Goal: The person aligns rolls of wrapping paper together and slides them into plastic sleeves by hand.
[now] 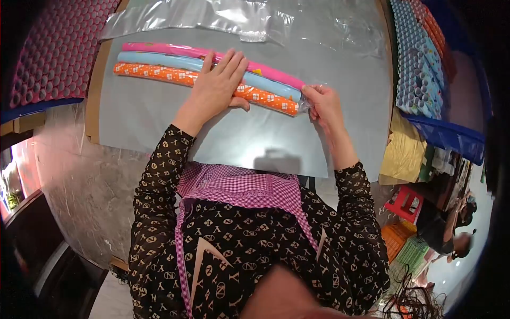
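Three wrapping paper rolls lie side by side in a clear plastic sleeve on the grey table: a pink roll [276, 75], a light blue roll [159, 59] and an orange patterned roll [154, 72]. My left hand [220, 80] lies flat across the middle of the rolls, fingers stretched out and thumb over the orange one. At the rolls' right end my right hand [324, 103] pinches the loose end of the clear plastic sleeve [305, 102]. Part of that sleeve end is hidden by my fingers.
Clear plastic sleeves [212, 18] lie along the table's far side. Many pink-wrapped rolls [58, 53] are stacked at the left; blue-patterned rolls [422, 64] stand in a blue bin [451, 135] at the right. A red stool [406, 204] and another person [446, 234] are at the lower right.
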Available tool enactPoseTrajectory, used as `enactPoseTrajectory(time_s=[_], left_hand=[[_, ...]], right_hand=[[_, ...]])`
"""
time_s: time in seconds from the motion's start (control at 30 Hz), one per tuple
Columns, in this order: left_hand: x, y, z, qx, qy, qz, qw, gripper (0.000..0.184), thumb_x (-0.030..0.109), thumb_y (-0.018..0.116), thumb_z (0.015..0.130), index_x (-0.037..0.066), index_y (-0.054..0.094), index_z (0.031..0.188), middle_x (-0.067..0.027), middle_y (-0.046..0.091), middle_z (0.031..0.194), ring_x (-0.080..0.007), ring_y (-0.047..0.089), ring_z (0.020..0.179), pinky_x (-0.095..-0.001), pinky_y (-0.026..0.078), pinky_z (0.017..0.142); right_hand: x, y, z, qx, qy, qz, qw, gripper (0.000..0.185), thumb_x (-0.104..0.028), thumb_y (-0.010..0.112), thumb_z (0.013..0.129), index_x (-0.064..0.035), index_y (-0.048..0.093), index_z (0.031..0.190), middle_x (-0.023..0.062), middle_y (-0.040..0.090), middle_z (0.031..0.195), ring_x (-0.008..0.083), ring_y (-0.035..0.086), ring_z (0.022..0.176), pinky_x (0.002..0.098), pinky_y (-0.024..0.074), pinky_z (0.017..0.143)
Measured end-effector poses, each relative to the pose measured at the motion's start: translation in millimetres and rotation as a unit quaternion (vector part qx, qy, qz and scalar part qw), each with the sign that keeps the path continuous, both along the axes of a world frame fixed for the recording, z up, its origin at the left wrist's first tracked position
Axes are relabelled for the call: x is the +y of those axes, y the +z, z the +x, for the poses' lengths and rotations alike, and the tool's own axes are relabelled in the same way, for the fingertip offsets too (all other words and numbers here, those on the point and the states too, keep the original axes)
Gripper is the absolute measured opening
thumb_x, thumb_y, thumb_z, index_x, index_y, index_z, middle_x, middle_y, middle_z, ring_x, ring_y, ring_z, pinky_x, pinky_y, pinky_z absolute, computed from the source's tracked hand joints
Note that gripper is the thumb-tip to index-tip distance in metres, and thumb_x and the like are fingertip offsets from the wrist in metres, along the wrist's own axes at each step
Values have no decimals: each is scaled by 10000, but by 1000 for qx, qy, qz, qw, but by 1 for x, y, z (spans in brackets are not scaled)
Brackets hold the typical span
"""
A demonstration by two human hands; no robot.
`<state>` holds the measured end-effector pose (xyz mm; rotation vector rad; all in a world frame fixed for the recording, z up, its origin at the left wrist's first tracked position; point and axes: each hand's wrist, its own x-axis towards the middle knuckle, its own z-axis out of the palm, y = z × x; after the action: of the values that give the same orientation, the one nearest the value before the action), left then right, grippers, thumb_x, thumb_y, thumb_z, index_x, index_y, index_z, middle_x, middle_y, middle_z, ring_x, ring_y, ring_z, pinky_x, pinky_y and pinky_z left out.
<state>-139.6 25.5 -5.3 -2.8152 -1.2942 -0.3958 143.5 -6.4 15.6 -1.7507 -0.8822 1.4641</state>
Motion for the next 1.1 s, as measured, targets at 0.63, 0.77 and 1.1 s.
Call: enactPoseTrajectory(time_s=[0.63, 0.77, 1.1], left_hand=[[0, 2, -4, -19, -6, -26, 999, 1046, 667, 642, 619, 7, 401, 1394, -153, 440, 1436, -298, 366, 1379, -548, 213, 1142], [-1, 0, -5, -54, -6, -22, 998, 1027, 638, 690, 604, -16, 445, 1357, -161, 464, 1401, -295, 359, 1381, -553, 214, 1141], [-2, 3, -4, -8, -3, -33, 999, 1055, 675, 628, 638, -15, 398, 1402, -159, 416, 1460, -284, 322, 1411, -540, 183, 1156]], right_hand=[[5, 3, -5, -30, 22, -5, 999, 230, -228, 701, 836, -15, 636, 778, -25, 489, 533, 57, 405, 392, 240, 286, 353], [-10, 2, 7, -69, 57, -6, 996, 247, -265, 727, 837, -60, 613, 759, -34, 492, 566, 57, 397, 395, 239, 295, 362], [-10, 1, -6, -55, 47, -12, 997, 166, -163, 706, 803, -52, 620, 715, -34, 511, 548, 51, 398, 391, 235, 274, 364]])
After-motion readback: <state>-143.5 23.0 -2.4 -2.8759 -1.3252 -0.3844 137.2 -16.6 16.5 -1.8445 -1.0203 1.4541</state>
